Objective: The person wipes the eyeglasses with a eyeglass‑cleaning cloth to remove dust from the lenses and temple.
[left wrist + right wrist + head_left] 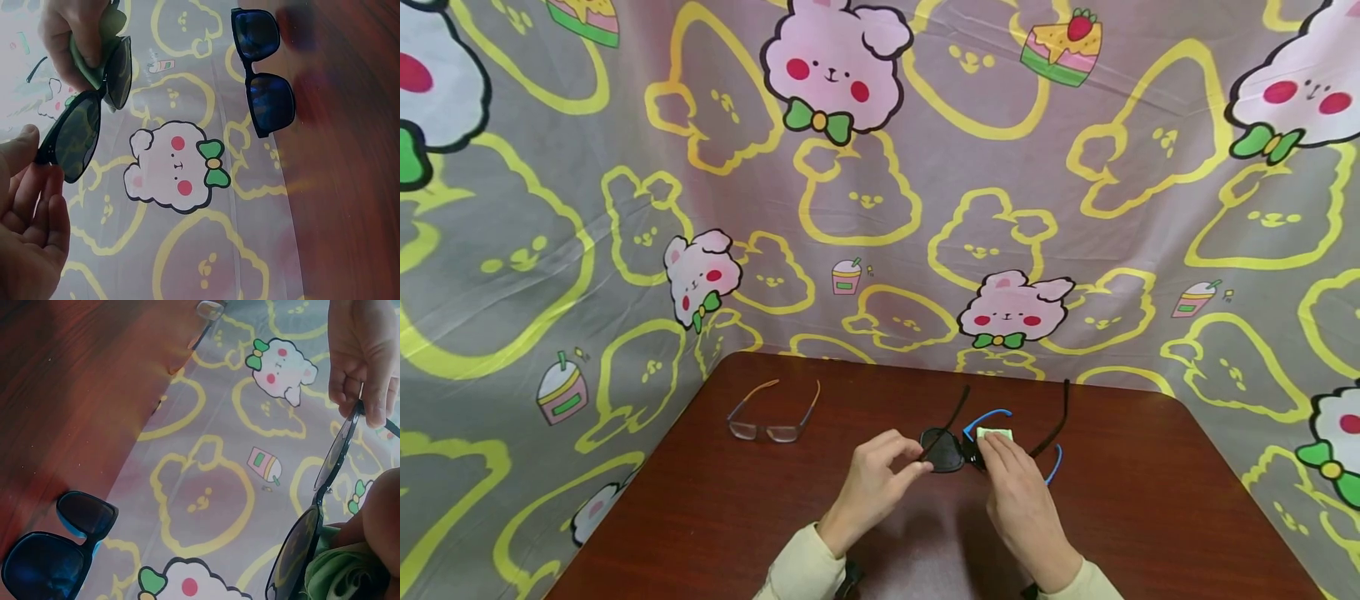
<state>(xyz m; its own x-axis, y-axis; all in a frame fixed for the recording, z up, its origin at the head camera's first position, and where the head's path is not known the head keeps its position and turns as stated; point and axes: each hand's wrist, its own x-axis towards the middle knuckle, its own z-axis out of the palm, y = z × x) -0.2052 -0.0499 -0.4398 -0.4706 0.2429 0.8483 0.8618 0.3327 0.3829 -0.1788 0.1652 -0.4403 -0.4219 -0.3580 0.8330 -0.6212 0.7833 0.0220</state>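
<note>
Black-framed sunglasses (942,450) with dark lenses are held up over the table, temples spread and pointing away. My left hand (876,479) pinches the outer corner of the frame between thumb and fingers, as the left wrist view shows. A light green cloth (340,572) is bunched in my right hand (1022,500), whose fingers grip the other lens through it. In the head view that lens is mostly hidden behind the right hand. Beyond, a second pair of sunglasses with blue temples (270,103) sits on the table, partly covered by the right hand in the head view.
Clear-lens eyeglasses (782,433) with orange-tipped temples stand unfolded on the left of the brown wooden table (700,500). A patterned cloth curtain (880,200) with cartoon bunnies surrounds the table's back and sides.
</note>
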